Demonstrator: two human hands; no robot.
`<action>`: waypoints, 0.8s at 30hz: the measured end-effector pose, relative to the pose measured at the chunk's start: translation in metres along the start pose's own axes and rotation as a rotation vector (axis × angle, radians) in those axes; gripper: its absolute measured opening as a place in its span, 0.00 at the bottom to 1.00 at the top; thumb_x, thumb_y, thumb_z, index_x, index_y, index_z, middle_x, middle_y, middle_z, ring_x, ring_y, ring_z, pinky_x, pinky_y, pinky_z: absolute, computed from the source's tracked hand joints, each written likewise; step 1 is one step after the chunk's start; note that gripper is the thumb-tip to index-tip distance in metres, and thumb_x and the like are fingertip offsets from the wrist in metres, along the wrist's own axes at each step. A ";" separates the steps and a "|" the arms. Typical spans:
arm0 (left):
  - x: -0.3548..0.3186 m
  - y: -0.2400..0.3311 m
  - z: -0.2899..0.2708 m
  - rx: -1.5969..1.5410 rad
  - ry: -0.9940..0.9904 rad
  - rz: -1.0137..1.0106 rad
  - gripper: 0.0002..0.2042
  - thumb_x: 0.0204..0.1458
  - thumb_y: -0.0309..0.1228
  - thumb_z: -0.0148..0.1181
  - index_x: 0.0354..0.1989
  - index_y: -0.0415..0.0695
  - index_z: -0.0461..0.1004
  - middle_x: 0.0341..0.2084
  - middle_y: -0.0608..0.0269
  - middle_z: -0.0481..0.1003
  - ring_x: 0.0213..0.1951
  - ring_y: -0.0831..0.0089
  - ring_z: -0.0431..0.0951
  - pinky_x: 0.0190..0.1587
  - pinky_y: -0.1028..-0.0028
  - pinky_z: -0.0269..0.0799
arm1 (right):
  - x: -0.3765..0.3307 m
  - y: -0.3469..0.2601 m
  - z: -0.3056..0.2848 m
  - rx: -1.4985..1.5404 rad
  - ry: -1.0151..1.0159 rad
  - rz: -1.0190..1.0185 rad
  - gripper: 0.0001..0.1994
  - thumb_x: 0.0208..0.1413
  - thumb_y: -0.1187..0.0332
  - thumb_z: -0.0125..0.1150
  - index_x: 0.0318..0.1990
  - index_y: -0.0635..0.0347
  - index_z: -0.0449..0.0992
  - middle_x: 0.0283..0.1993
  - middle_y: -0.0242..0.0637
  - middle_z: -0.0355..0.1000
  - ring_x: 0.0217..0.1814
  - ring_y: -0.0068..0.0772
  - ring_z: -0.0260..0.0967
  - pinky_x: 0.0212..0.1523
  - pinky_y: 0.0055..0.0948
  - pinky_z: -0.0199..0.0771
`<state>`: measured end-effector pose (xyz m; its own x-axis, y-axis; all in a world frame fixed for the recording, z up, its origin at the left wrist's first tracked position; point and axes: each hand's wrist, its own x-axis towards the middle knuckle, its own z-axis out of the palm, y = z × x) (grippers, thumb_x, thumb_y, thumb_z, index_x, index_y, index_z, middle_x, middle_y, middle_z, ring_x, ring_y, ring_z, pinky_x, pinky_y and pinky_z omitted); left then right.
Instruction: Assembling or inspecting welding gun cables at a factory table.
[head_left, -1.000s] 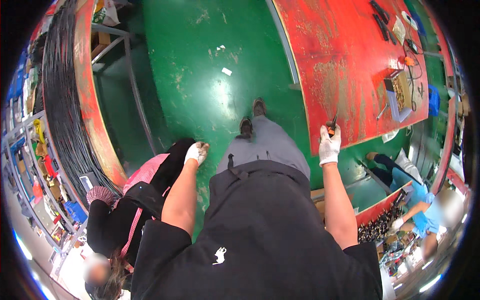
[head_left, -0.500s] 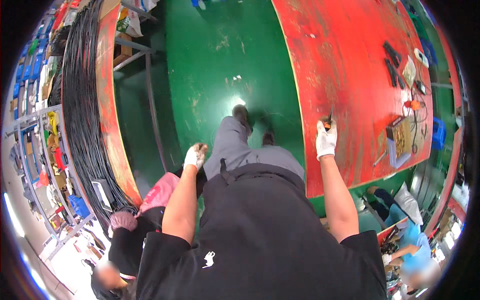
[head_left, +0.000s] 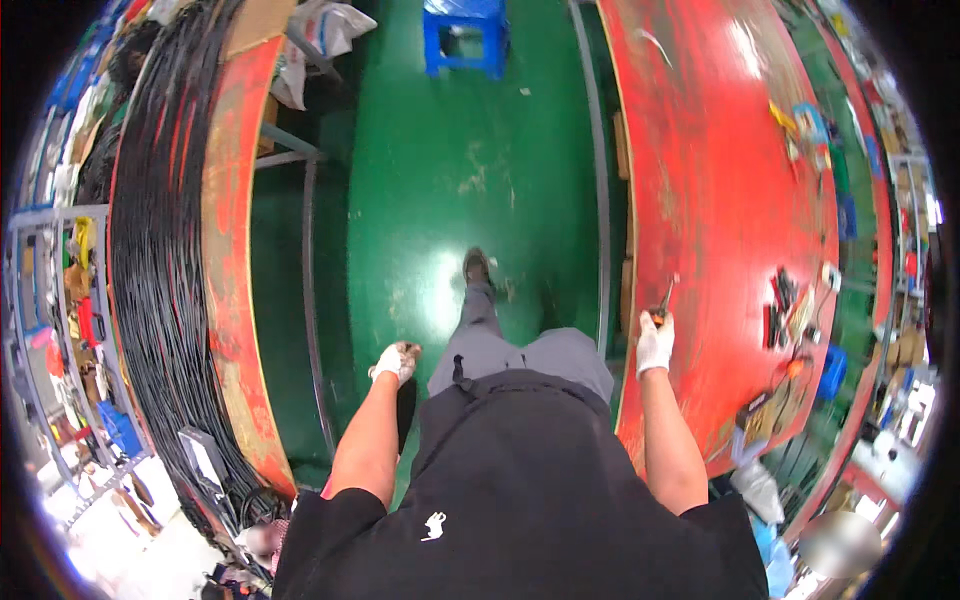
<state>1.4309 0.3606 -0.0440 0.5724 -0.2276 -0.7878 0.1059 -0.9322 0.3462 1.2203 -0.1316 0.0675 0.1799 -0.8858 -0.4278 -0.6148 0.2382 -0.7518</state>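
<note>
My right hand [head_left: 655, 342], in a white glove, is closed around a hand tool [head_left: 664, 305] with an orange and black handle and a slim pointed end. Its exact kind is too small to tell. The hand is at the near part of the left edge of the red-topped table [head_left: 720, 210], with the tool's tip pointing away from me. My left hand [head_left: 397, 362], also gloved, hangs beside my left thigh over the green floor. Its fingers curl inward, and I see nothing in them.
Long black cables [head_left: 165, 240] cover the left bench. Ahead on the green floor [head_left: 440, 150] stands a blue stool [head_left: 466, 30]. Black-handled tools [head_left: 780, 305] and an open box [head_left: 755, 412] lie at the right table's far side. A person's blurred head [head_left: 840, 545] is at lower right.
I have moved forward along the aisle; the blue stool has come fully into view, and the table's tools and box sit lower. The tool stays in my right hand.
</note>
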 end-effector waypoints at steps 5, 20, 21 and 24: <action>0.066 0.098 -0.165 -0.148 0.201 0.133 0.16 0.58 0.39 0.52 0.38 0.36 0.76 0.30 0.46 0.77 0.32 0.52 0.74 0.42 0.65 0.71 | 0.031 -0.105 0.063 -0.040 -0.083 -0.144 0.09 0.60 0.73 0.60 0.47 0.61 0.71 0.40 0.31 0.68 0.43 0.26 0.64 0.49 0.27 0.66; 0.197 0.141 -0.182 1.008 -0.452 0.258 0.21 0.61 0.37 0.46 0.64 0.59 0.68 0.61 0.60 0.70 0.60 0.56 0.72 0.62 0.63 0.69 | 0.185 -0.181 0.224 0.274 -0.112 -0.051 0.12 0.56 0.74 0.62 0.47 0.58 0.71 0.37 0.28 0.66 0.36 0.21 0.61 0.39 0.24 0.66; 0.215 0.162 -0.191 1.035 -0.458 0.282 0.21 0.61 0.37 0.46 0.64 0.59 0.68 0.61 0.60 0.70 0.60 0.56 0.72 0.62 0.63 0.69 | 0.202 -0.187 0.221 0.285 -0.078 -0.043 0.12 0.56 0.74 0.62 0.47 0.58 0.71 0.37 0.28 0.66 0.36 0.21 0.61 0.39 0.24 0.66; 0.260 0.257 -0.253 0.814 -0.331 0.224 0.18 0.61 0.38 0.45 0.58 0.51 0.72 0.54 0.53 0.74 0.55 0.55 0.75 0.59 0.60 0.72 | 0.250 -0.212 0.214 0.190 0.005 -0.127 0.11 0.57 0.73 0.61 0.46 0.58 0.70 0.35 0.28 0.64 0.36 0.21 0.61 0.39 0.23 0.66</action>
<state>1.8130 0.1328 -0.0311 0.2337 -0.3800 -0.8950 -0.6593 -0.7385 0.1413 1.5597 -0.3182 0.0124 0.2429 -0.9153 -0.3213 -0.4319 0.1945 -0.8807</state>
